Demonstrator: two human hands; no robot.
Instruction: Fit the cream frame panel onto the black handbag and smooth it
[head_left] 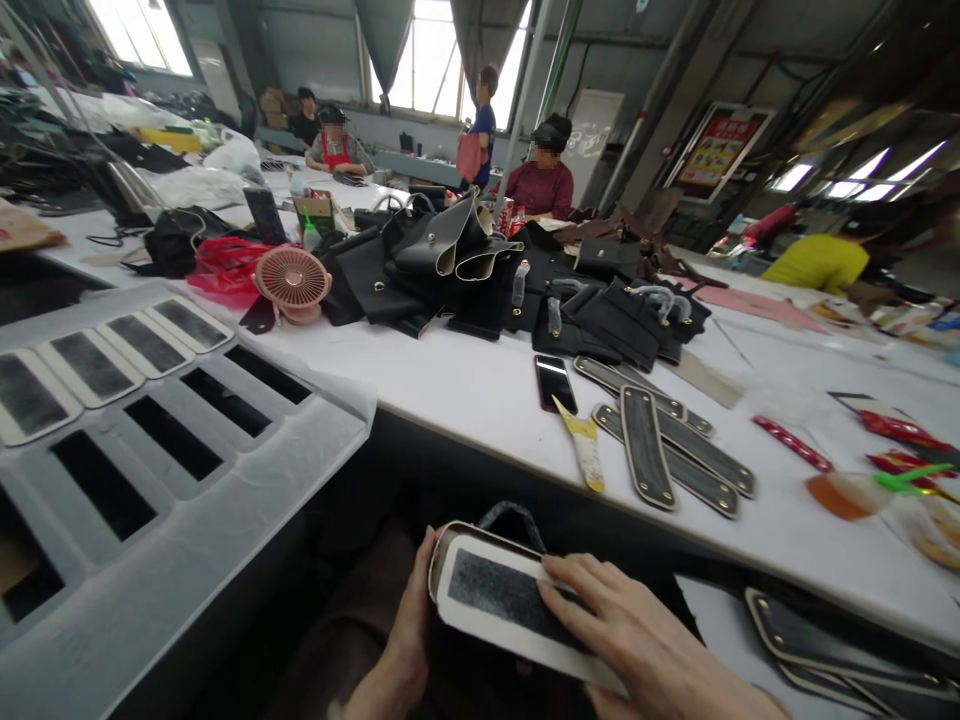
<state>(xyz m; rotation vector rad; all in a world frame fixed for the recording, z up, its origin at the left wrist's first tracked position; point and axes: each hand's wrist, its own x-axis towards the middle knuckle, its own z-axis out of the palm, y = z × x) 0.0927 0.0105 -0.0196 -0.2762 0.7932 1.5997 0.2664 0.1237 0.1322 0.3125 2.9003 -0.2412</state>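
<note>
In my lap I hold a dark handbag on its side, with a white-bordered base panel (480,625) facing up; a dark rectangle fills the panel's middle. My left hand (405,620) is closed around the bag's left end, its fingers partly hidden. My right hand (622,620) lies over the right part of the panel, fingers bent on its top and far edge, thumb at the near edge. Behind the panel rises a curved wrapped handle (514,520). Most of the bag's body is hidden in shadow below.
Matching panels (94,362) lie on a sheet-covered board (247,500) at left. On the white table (450,390) are a pink fan (294,282), black bags (450,260), a phone (555,384), a yellow-white tube (583,448) and studded strips (646,445). Several people sit or stand beyond.
</note>
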